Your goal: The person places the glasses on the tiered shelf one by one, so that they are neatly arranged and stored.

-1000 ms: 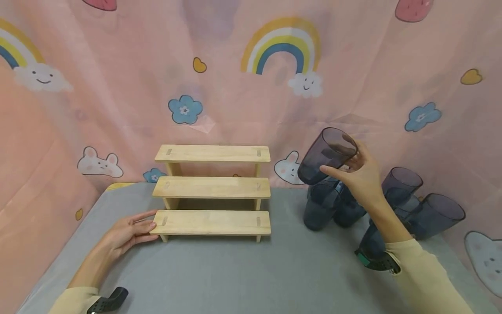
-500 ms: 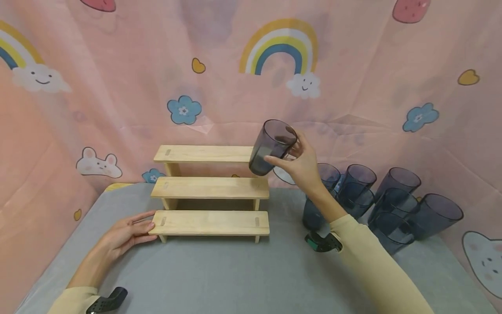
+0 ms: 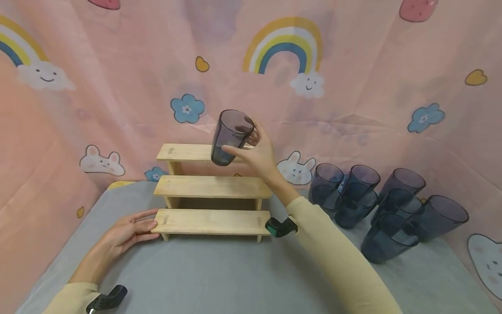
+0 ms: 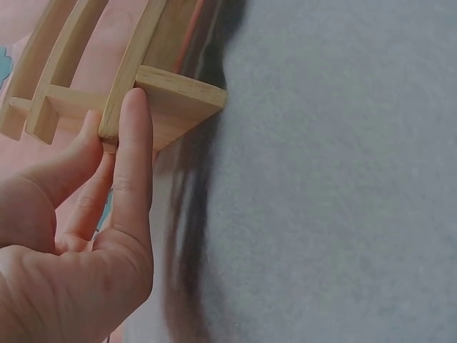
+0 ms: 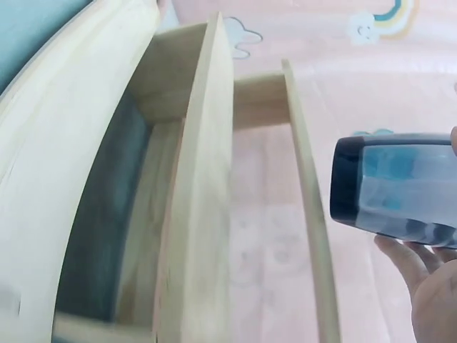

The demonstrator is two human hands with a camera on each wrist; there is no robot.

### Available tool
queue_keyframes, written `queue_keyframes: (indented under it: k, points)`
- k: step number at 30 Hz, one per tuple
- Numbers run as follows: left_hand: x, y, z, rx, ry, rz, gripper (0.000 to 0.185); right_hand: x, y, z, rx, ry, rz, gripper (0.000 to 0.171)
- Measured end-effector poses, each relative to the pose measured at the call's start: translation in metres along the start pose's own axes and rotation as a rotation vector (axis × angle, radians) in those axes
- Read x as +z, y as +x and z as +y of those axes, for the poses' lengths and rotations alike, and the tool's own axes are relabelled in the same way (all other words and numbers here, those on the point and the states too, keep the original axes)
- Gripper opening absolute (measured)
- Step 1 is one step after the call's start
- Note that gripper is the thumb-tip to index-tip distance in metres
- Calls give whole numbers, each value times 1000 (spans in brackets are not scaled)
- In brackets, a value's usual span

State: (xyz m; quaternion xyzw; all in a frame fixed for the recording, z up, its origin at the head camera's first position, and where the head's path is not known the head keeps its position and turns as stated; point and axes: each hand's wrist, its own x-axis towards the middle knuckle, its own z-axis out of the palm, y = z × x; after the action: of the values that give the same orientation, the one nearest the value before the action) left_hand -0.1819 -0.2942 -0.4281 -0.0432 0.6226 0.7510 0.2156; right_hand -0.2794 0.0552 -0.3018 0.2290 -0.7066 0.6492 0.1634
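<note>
Spanning the grey worktop (image 3: 235,270), the three-tier wooden riser (image 3: 211,187) is being steadied by the left hand (image 3: 127,231), fingers straight against its bottom step. The right hand (image 3: 260,157) is carrying a smoky tumbler (image 3: 229,136), fingers curled round it, above the top step; lowering it upright seems next.

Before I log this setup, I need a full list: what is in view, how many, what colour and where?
Held cup: one, smoky grey see-through, tilted in the air above the top step.
Other cups: a cluster of stacked ones, dark grey-blue, on the table's right side; exact count unclear.
Stepped shelf: one, pale wood, three steps, centre back of the table.
Table: one, grey cover.
Backdrop: pink cloth with rainbows, clouds, flowers, bunnies.
Wrist cameras: two, dark, one on each sleeve.
Left hand: fingers against the bottom step's left end.
Right hand: grip on the held cup.
</note>
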Motion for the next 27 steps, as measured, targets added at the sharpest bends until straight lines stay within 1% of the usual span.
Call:
queue_keyframes:
  k: [5,11,16,19,22,27]
  points:
    - [0,1,0,-5,23,7,81,30,6,7,33,72,11,84]
    - [0,3,0,-3,43,15,79,65,17,11,34,176,35,82]
    - [1,3,1,-4,30,18,78,87,26,14,90,205,64,85]
    - [1,3,1,-3,32,19,78,97,31,15,118,204,64,87]
    - [1,3,1,1,32,16,78,105,34,15,127,180,39,88]
    - [1,1,2,4,28,20,78,110,41,13,134,62,-32,92]
